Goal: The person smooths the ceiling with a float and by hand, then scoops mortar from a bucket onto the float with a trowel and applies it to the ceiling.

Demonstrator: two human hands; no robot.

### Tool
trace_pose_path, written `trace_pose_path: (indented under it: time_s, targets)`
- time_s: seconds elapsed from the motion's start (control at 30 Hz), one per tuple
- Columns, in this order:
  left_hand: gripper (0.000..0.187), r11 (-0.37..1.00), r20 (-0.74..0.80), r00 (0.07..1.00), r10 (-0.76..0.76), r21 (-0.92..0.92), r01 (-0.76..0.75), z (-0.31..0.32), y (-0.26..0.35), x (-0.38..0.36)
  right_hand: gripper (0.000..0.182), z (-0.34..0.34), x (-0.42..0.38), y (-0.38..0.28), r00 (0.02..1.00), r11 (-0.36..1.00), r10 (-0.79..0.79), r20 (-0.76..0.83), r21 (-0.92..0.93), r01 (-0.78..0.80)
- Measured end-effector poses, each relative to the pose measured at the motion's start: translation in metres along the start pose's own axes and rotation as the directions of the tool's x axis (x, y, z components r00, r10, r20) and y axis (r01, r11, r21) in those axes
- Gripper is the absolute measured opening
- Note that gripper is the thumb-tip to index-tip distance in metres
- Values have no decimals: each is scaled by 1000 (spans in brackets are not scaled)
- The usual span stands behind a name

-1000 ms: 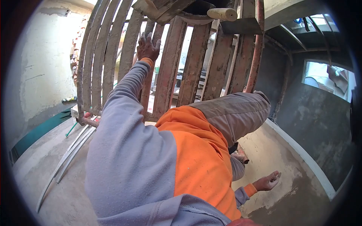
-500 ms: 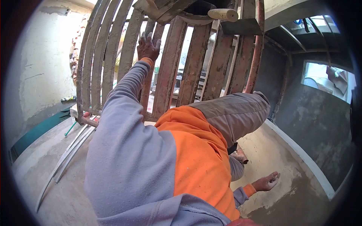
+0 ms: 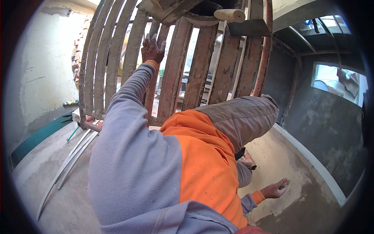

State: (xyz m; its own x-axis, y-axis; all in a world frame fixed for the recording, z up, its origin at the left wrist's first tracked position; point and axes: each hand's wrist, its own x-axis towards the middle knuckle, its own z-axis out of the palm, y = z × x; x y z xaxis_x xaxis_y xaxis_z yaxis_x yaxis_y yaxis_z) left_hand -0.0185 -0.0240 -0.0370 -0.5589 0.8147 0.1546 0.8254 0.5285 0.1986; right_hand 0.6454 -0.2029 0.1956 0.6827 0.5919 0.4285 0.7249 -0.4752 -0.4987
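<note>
Nothing visibly shifts since the earlier frame: the left hand rests splayed against the far slats, the right hand curls at near right, its grip impossible to tell.

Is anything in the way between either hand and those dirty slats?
Nothing visible blocks the left hand: it appears to rest on the slats already. For the right hand, the trousered leg lies between it and the slats in this view.
</note>
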Motion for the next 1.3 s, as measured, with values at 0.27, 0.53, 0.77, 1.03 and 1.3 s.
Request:
trace_pose_path:
  time_s: [0.27,0.53,0.77,1.03,1.3]
  targets:
    - [63,1000,-17,1000,-6,-22,5,0,-4,0,47,3,-1,-2,999,999,-37,-17,-21,37]
    - [65,999,-10,1000,-9,-44,9,-6,-3,0,43,4,0,2,998,998,-54,-29,10,54]
    - [63,999,-20,1000,-4,-41,4,-5,-5,0,44,4,4,10,991,990,-134,-22,31,134]
    - [63,999,0,1000,-10,-33,10,-7,-4,0,47,3,0,5,1000,1000,-27,-11,2,27]
    - [63,999,-2,1000,-4,-35,4,-5,-7,0,47,4,-4,-6,998,999,-45,-37,18,46]
